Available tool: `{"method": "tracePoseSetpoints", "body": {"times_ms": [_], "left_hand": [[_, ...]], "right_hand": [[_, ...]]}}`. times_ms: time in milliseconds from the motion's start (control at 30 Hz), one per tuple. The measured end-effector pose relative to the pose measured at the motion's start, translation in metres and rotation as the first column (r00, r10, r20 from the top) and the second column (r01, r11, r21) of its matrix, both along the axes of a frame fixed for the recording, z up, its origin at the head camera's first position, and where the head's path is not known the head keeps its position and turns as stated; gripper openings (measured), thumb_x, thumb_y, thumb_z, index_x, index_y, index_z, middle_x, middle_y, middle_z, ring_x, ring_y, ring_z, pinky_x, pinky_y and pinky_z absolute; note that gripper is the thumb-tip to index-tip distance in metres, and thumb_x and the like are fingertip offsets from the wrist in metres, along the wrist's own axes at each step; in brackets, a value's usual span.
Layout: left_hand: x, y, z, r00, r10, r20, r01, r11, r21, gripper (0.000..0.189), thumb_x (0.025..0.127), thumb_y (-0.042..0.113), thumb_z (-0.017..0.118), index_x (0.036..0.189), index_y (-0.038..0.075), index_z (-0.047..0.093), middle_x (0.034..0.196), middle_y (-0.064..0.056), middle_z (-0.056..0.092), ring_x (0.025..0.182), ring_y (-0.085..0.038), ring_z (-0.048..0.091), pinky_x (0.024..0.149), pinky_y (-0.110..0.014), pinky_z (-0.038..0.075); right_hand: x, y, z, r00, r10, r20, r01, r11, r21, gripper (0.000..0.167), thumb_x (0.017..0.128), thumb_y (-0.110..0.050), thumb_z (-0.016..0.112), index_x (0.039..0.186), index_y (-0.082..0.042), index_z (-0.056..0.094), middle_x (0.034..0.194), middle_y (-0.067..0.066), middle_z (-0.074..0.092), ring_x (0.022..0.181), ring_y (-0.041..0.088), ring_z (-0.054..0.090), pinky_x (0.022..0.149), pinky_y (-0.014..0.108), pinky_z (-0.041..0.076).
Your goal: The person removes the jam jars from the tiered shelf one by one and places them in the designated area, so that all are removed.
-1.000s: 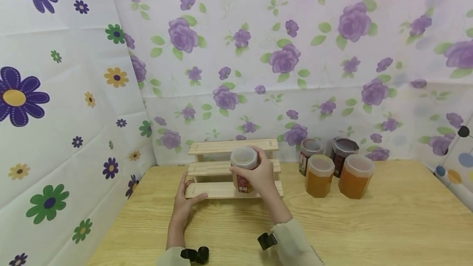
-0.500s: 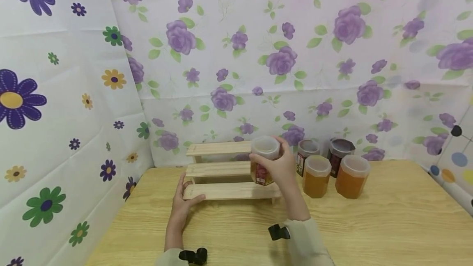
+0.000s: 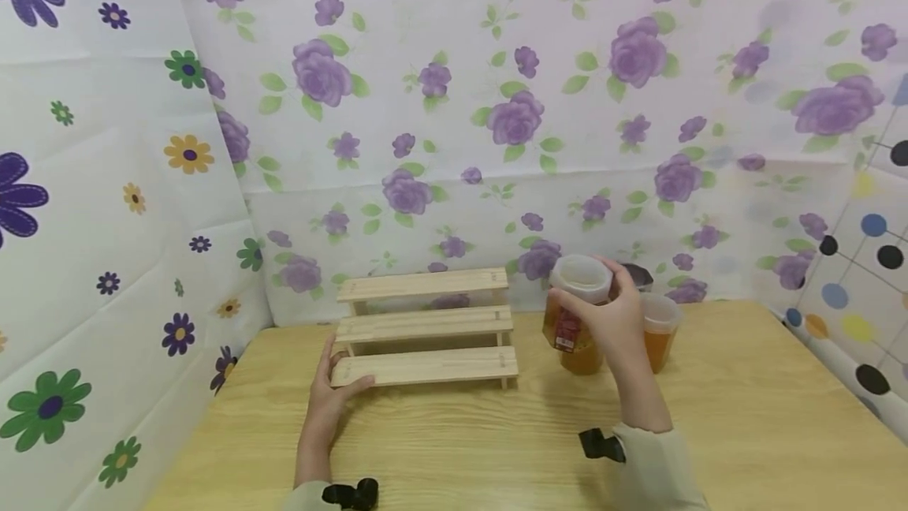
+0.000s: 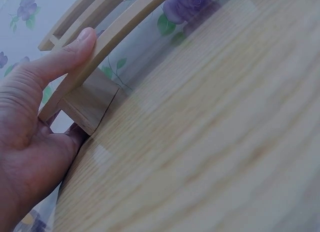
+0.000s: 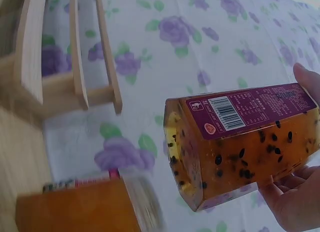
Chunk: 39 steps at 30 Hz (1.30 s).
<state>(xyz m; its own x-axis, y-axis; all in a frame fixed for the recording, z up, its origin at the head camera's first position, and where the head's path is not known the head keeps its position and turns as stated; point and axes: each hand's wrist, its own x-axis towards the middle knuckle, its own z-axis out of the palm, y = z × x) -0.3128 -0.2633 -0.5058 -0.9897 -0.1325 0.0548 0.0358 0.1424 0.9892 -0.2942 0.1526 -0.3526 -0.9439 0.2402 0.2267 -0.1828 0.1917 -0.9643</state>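
Observation:
My right hand holds a jar with a frosted lid up off the table, right of the wooden three-step rack. In the right wrist view the same jar shows amber contents with black seeds and a purple label with a barcode. Fingers and thumb go round its lid end. At the rack's left end, my left hand grips the lowest step, thumb on top, as the left wrist view shows on the board. No jar stands on the rack's steps.
Behind and below the held jar stands an amber jar. Another orange jar is right of my right hand, and a dark-topped jar is mostly hidden. Flowered cloth hangs behind the wooden table.
The right hand has carried the jar from over the rack to the right, in front of the other jars. The left hand keeps its grip on the rack; the head view has turned slightly right.

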Motion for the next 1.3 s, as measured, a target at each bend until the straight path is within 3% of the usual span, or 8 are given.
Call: {"method": "tracePoseSetpoints", "body": {"times_ms": [267,500,633,767,900,1033,1167,1300], "left_hand": [[-0.001,-0.008,-0.001,1.000,-0.003,0.018,0.003,1.000,0.013,0.111,0.083,0.012,0.078,0.155,0.043,0.000,0.161,-0.011,0.021,0.146,-0.035,0.024,0.121,-0.054,0.021],[-0.002,-0.012,0.000,1.000,0.015,0.015,-0.015,1.000,0.017,0.112,0.082,0.010,0.078,0.157,0.037,0.000,0.158,-0.010,0.026,0.143,-0.031,0.028,0.121,-0.049,0.021],[0.001,-0.013,0.000,1.000,0.015,0.018,-0.015,1.000,0.009,0.111,0.082,0.011,0.078,0.156,0.041,0.001,0.159,-0.012,0.024,0.144,-0.032,0.025,0.122,-0.051,0.019],[0.002,-0.014,0.001,1.000,0.011,0.023,-0.011,1.000,0.008,0.110,0.083,0.011,0.077,0.155,0.045,0.001,0.158,-0.010,0.024,0.144,-0.031,0.026,0.121,-0.049,0.021],[0.002,-0.014,0.003,1.000,0.011,0.018,-0.011,1.000,0.018,0.109,0.083,0.011,0.077,0.155,0.045,0.001,0.157,-0.008,0.025,0.144,-0.029,0.025,0.121,-0.048,0.022],[0.002,-0.011,0.003,1.000,0.007,0.010,-0.007,0.999,0.031,0.108,0.084,0.010,0.076,0.157,0.038,0.001,0.157,-0.009,0.024,0.144,-0.030,0.025,0.121,-0.051,0.021],[0.002,-0.010,0.003,1.000,0.010,0.018,-0.011,1.000,0.029,0.108,0.083,0.010,0.077,0.157,0.036,0.001,0.157,-0.009,0.024,0.143,-0.030,0.026,0.119,-0.049,0.023],[0.001,-0.011,0.005,1.000,0.023,0.019,-0.024,1.000,0.015,0.109,0.083,0.010,0.077,0.157,0.039,0.002,0.156,-0.008,0.026,0.143,-0.027,0.026,0.117,-0.045,0.025]], "right_hand": [[0.008,0.033,-0.010,0.999,-0.054,-0.009,0.055,0.991,0.126,0.083,0.078,-0.033,0.082,0.147,-0.016,0.040,0.131,0.007,0.052,0.103,0.006,0.052,0.077,0.010,0.048],[0.012,0.048,-0.021,0.996,-0.084,0.022,0.079,0.981,0.179,0.082,0.079,-0.033,0.082,0.146,-0.013,0.040,0.132,0.010,0.052,0.099,0.002,0.050,0.075,0.007,0.046],[0.013,0.052,-0.031,0.996,-0.085,0.019,0.079,0.970,0.228,0.079,0.078,-0.034,0.083,0.142,-0.011,0.042,0.128,0.012,0.055,0.096,0.000,0.051,0.074,0.008,0.047],[0.012,0.051,-0.047,0.994,-0.099,0.039,0.088,0.970,0.226,0.078,0.077,-0.034,0.084,0.139,-0.010,0.044,0.127,0.011,0.054,0.101,0.007,0.053,0.076,0.010,0.047],[0.007,0.048,-0.066,0.989,-0.139,0.057,0.123,0.969,0.216,0.082,0.075,-0.037,0.084,0.139,-0.007,0.042,0.129,0.016,0.054,0.113,0.025,0.054,0.088,0.028,0.050],[0.003,0.047,-0.083,0.981,-0.188,0.050,0.168,0.948,0.268,0.086,0.072,-0.040,0.086,0.138,-0.005,0.043,0.127,0.021,0.056,0.114,0.035,0.055,0.094,0.048,0.048],[0.000,0.048,-0.092,0.975,-0.210,0.071,0.178,0.933,0.311,0.086,0.071,-0.042,0.086,0.136,-0.006,0.045,0.126,0.022,0.057,0.114,0.037,0.056,0.093,0.052,0.048],[-0.003,0.049,-0.094,0.973,-0.206,0.101,0.166,0.938,0.304,0.089,0.070,-0.044,0.086,0.137,-0.005,0.042,0.128,0.023,0.055,0.115,0.037,0.054,0.093,0.054,0.047]]}}
